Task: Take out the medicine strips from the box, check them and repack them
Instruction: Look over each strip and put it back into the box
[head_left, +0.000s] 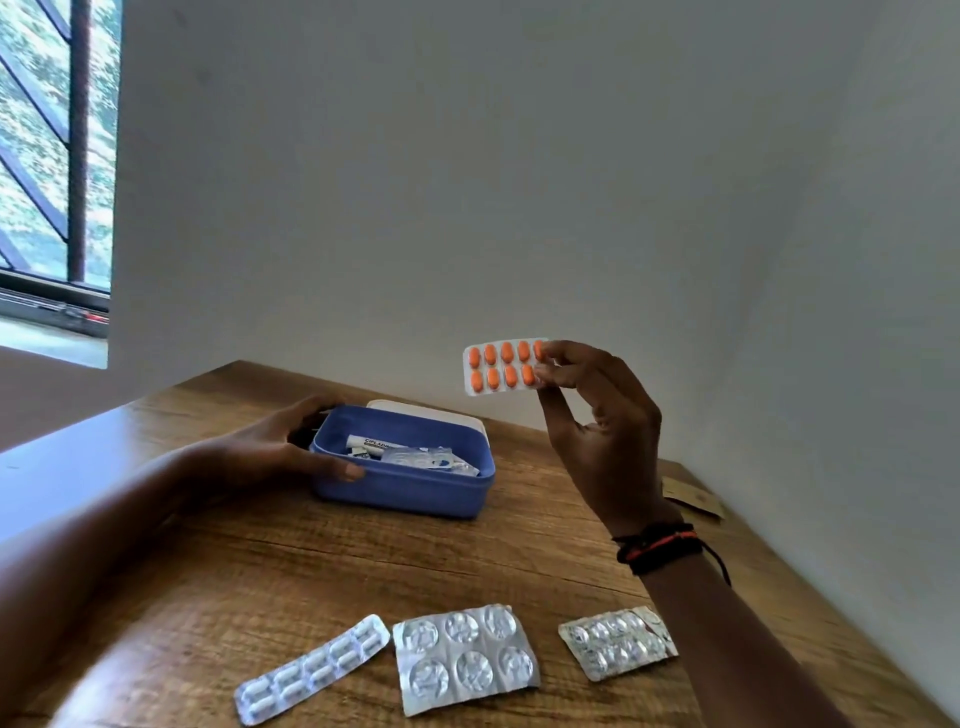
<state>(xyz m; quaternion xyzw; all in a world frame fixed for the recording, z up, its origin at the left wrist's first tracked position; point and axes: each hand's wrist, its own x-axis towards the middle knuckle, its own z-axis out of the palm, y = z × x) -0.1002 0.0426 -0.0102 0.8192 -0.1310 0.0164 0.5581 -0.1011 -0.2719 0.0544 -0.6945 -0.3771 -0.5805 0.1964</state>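
Note:
My right hand (602, 436) holds an orange-tablet strip (498, 366) up in the air by its right end, above and right of the box. The blue box (410, 488) stands open on the wooden table, with a white tube and a clear strip (421, 460) inside. My left hand (280, 452) grips the box's left wall, thumb on its front. Near the front edge lie three strips: a long strip of white capsules (311, 670), a wide silver foil strip (465, 657) and a smaller silver strip (615, 642), partly behind my right forearm.
The white lid (431, 413) lies behind the box. A brown card (693, 499) sits at the table's right edge by the wall. The wooden table (260, 561) meets a grey wall at the back and right. A barred window is at far left.

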